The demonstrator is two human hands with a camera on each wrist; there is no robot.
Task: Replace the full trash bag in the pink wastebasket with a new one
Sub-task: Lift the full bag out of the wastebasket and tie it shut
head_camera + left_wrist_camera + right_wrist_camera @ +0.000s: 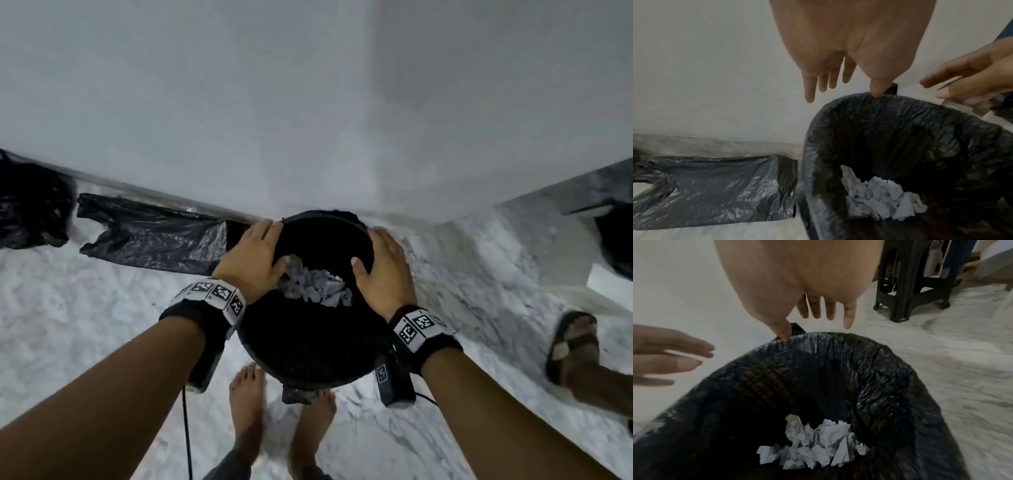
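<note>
The wastebasket stands in a wall corner, lined with a black trash bag (pixel 308 359) folded over its rim, so the basket's own colour is hidden. Crumpled white paper (pixel 315 287) (pixel 884 199) (pixel 818 443) lies inside. My left hand (pixel 253 253) (pixel 849 69) is over the left side of the rim with straight, spread fingers. My right hand (pixel 383 267) (pixel 813 305) is over the right side, fingers likewise straight. Neither hand holds anything. I cannot tell whether they touch the bag. A flat, unused black bag (pixel 150 236) (pixel 715 191) lies on the floor to the left.
A bunched black bag (pixel 30 205) lies at the far left by the wall. A dark plastic stool (pixel 910 280) stands to the right. Another person's sandalled foot (pixel 572 342) is at the right. My bare feet (pixel 246 404) are just before the basket on the marble floor.
</note>
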